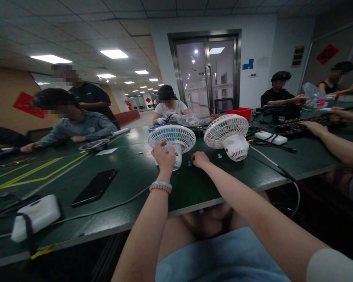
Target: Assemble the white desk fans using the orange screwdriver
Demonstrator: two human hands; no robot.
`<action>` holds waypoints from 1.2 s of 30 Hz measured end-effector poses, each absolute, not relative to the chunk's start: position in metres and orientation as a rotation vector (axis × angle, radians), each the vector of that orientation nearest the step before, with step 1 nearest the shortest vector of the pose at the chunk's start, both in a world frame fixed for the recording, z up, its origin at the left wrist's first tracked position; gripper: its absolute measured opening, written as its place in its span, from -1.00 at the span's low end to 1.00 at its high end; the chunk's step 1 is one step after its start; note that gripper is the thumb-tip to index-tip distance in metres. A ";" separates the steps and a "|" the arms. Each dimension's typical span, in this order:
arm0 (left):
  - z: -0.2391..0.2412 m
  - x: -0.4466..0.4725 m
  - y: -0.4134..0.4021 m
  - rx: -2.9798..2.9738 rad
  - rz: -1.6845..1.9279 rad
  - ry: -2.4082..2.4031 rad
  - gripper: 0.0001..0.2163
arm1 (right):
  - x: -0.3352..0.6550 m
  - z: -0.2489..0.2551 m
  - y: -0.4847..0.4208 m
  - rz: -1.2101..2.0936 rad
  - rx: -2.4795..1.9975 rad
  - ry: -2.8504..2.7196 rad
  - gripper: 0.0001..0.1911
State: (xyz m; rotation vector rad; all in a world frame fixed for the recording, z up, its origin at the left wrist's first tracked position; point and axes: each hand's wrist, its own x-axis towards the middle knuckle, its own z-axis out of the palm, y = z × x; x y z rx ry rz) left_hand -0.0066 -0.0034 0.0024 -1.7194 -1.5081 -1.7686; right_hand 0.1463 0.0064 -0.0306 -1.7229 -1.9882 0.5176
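White plastic met the left hand (164,156), fingers curled at the left fan (178,148); gripping or merely touching, I couldn't tell. The right hand (200,159) was bunched beside a teal piece (190,163) on the green table (194,188), any hold obscured. That fan and the right fan (232,135) seemed mostly assembled, another teal piece (219,156) lying loose, apparently unfitted. Their far sides were hidden.

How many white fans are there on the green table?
2. The left fan is partly covered by the left grip; the right fan sits farther right. Others may be hidden.
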 end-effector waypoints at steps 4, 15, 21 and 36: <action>0.002 -0.007 -0.003 -1.715 -1.762 -1.532 -0.73 | 0.146 -0.031 0.008 0.517 -1.723 -1.987 -0.80; 0.002 -0.005 -0.003 -1.714 -1.757 -1.571 -0.74 | 0.142 -0.033 0.010 0.566 -1.749 -1.930 -0.75; 0.002 -0.005 -0.002 -1.714 -1.760 -1.571 -0.76 | 0.143 -0.033 0.010 0.612 -1.723 -1.912 -0.71; 0.003 -0.005 -0.003 -1.704 -1.759 -1.593 -0.77 | 0.144 -0.026 0.003 0.627 -1.738 -1.866 -0.67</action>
